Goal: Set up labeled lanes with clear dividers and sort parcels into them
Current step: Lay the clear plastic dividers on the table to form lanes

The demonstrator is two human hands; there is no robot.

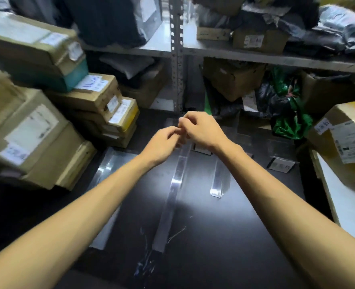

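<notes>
A black worktop (pixel 230 236) fills the lower middle, with a pale glare at its centre and fine scratches (pixel 145 264) toward 6 o'clock. At 12 o'clock a grey perforated upright (pixel 177 59) carries a metal shelf (pixel 276 59) that runs toward 2 o'clock. A white panel (pixel 348 205) lies at 4 o'clock, beside the worktop's edge.

The near half of the dark table (pixel 224 236) gives me open room to reach across. Three clear strips run away from me on it: a long divider (pixel 172 190) down the middle, a short divider (pixel 218 182) just right of it, and a left divider (pixel 104 172) by the edge. I can pass along the lanes between them. Stacked cardboard boxes (pixel 32 138) wall off the left and a taped box (pixel 343 142) the right. Label stands (pixel 280 164) and the shelf post (pixel 177 59) close the far end.
</notes>
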